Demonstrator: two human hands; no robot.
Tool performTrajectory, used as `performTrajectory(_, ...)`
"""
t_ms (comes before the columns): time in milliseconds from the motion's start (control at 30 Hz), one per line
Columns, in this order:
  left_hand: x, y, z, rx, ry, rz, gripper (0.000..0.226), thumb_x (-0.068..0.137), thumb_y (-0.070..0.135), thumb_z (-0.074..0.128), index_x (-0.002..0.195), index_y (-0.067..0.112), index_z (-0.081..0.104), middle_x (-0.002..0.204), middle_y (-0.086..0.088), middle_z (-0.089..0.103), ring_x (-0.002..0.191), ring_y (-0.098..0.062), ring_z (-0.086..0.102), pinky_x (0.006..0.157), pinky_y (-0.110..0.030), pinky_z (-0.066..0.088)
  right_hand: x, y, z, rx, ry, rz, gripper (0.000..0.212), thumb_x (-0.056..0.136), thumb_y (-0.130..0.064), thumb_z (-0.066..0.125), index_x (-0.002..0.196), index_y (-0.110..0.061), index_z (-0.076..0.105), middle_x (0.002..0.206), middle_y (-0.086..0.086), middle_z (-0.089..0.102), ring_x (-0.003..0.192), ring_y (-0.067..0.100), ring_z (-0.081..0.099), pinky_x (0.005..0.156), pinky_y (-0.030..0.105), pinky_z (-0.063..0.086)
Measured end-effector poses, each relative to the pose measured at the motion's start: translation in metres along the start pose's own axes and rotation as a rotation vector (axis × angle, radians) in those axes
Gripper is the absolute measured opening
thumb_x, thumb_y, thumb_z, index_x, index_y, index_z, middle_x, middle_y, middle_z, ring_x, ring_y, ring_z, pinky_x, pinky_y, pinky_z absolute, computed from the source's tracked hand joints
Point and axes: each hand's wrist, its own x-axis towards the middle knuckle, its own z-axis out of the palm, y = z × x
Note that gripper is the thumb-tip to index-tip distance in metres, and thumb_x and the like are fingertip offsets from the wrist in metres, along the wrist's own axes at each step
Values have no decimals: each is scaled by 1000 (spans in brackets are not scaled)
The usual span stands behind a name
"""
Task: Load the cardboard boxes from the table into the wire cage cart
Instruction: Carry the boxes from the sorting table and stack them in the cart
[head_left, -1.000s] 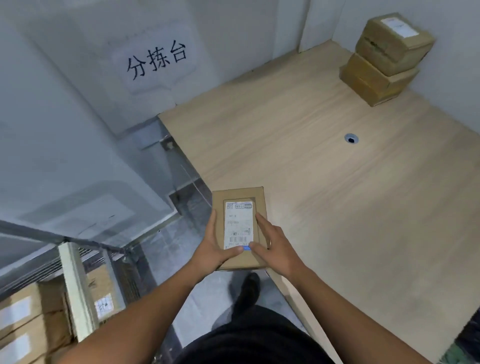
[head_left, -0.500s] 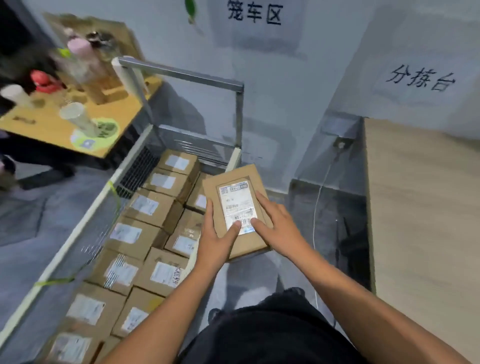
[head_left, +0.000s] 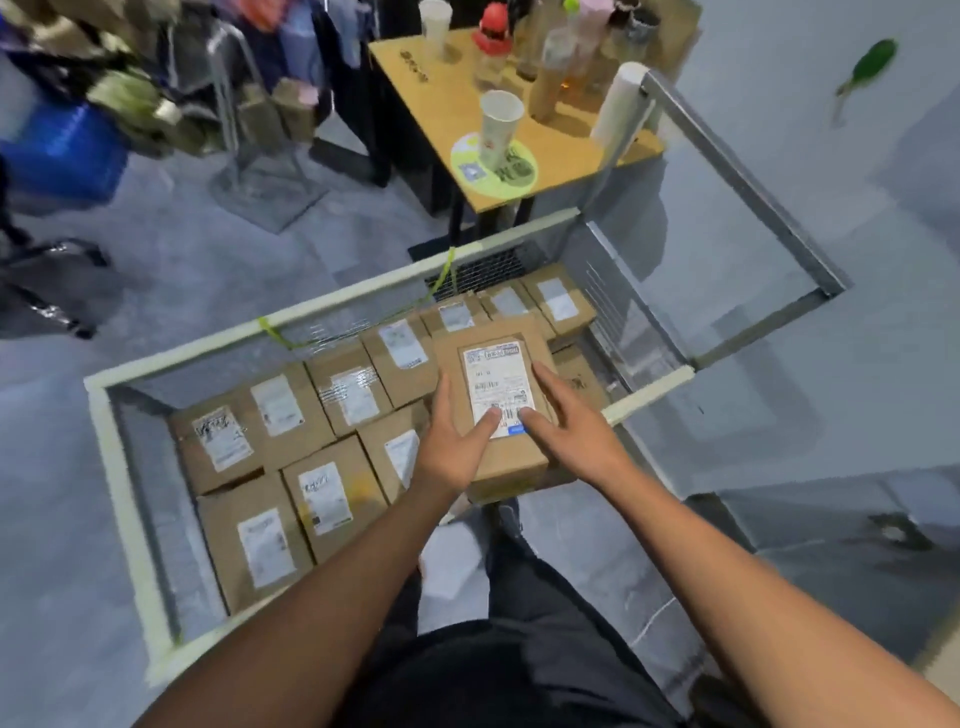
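Observation:
I hold a flat cardboard box (head_left: 506, 457) with a white shipping label face up, above the near right corner of the wire cage cart (head_left: 124, 499). My left hand (head_left: 457, 441) grips its left edge with the thumb on the label. My right hand (head_left: 566, 426) grips its right edge, thumb also on the label. Inside the cart lie several labelled cardboard boxes (head_left: 317, 488) packed in rows across the bottom.
A small wooden table (head_left: 431, 104) with paper cups and bottles stands beyond the cart. The cart's metal handle frame (head_left: 748, 182) rises at the right. A clothes rack base (head_left: 265, 182) and blue crate (head_left: 62, 150) stand at the far left on the grey floor.
I have turned left from the sorting table to the cart, carrying the box in both hands. The box now hangs over the cart's near right corner.

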Motion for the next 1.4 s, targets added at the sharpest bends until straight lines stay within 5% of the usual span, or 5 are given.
performTrajectory(200,55,-9,10,64,131,-130,91,93,53,66,161,41,6,165,9,30,137,-20,47,104,-35,42,90,25,8,19,-228,-40,69,93,-58,58,154,-52,25,152,0,49,138,21,47,112,38,39)
performTrajectory(333,87,-28,27,23,175,-195,87,94,52,66,160,45,8,138,21,43,118,-9,53,90,-24,48,141,52,21,-15,-377,-82,68,96,-51,58,156,-42,28,148,1,53,132,23,53,108,46,47)
performTrajectory(667,180,-131,61,42,170,-349,93,93,45,71,161,41,9,154,10,45,133,-15,51,111,-37,42,220,159,77,-37,-534,-11,77,96,-55,59,160,-40,19,154,5,44,138,20,46,115,40,40)
performTrajectory(967,229,-222,89,147,241,-269,94,90,24,73,163,26,14,158,8,35,145,-13,35,120,-43,34,256,240,136,-116,-623,5,86,90,-38,72,158,-43,20,149,1,51,131,18,54,101,17,42)
performTrajectory(1400,252,-299,72,1011,38,-131,90,91,49,64,163,25,16,171,-1,0,154,-30,-5,118,-56,12,282,276,184,-358,-618,-106,93,91,-30,72,161,-42,11,143,7,46,125,22,52,100,29,45)
